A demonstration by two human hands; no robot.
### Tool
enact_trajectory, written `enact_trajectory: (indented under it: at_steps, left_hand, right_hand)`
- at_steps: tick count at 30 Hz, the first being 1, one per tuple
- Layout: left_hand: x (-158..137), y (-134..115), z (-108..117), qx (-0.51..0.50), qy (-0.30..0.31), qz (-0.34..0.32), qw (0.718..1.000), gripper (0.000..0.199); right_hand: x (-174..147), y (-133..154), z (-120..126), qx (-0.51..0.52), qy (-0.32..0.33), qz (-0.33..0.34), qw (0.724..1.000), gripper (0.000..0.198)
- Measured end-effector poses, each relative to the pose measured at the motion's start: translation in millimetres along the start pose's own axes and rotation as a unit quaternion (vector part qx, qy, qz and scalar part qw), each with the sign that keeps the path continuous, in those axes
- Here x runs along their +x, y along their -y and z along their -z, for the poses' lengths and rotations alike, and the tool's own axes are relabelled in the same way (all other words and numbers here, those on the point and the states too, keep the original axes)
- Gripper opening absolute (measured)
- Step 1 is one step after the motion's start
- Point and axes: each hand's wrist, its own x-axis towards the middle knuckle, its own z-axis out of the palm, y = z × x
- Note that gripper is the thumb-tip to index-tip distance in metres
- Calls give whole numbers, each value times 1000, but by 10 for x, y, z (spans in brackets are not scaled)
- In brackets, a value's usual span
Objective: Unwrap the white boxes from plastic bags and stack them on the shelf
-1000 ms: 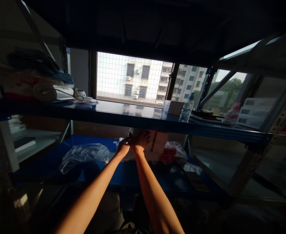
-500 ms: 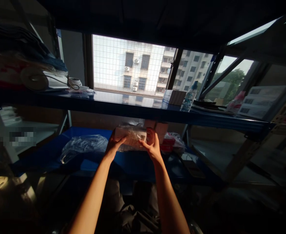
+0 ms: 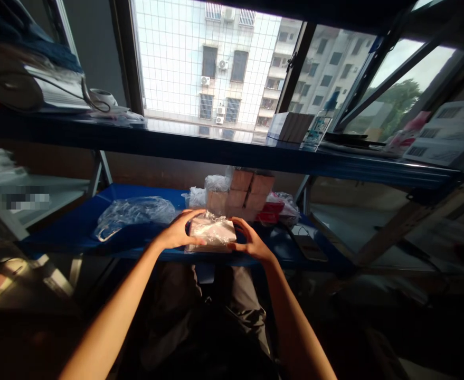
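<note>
Between my two hands is a small box in clear plastic wrap (image 3: 212,235), above the front part of the blue shelf. My left hand (image 3: 180,231) grips its left end, thumb along the near side and fingers over the far edge. At the right end my right hand (image 3: 249,240) holds it the same way, the thumb on the near corner. Behind the box stands a stack of brownish boxes (image 3: 251,190), with plastic-wrapped packs (image 3: 217,192) beside it on the left. A crumpled clear plastic bag (image 3: 136,214) lies to the left of my left hand.
The blue lower shelf (image 3: 69,227) runs under my hands. A red packet in plastic (image 3: 273,210) and a dark flat object (image 3: 310,247) lie on the right. Above, the upper shelf's edge (image 3: 200,153) carries white boxes (image 3: 290,126) and a spray bottle (image 3: 319,126).
Both hands have brought the wrapped box lower and nearer to me, uncovering the stacked boxes and wrapped packs behind. The head view has tilted downward.
</note>
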Motion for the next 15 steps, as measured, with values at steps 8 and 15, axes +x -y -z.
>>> enact_trajectory:
  at_steps: [8, 15]
  left_hand:
    - [287, -376, 100, 80, 77, -85, 990, 27]
    - [364, -393, 97, 201, 154, -120, 960, 11]
  right_hand:
    - [409, 529, -17, -238, 39, 76, 968, 19]
    - [544, 595, -77, -327, 129, 92, 932, 8]
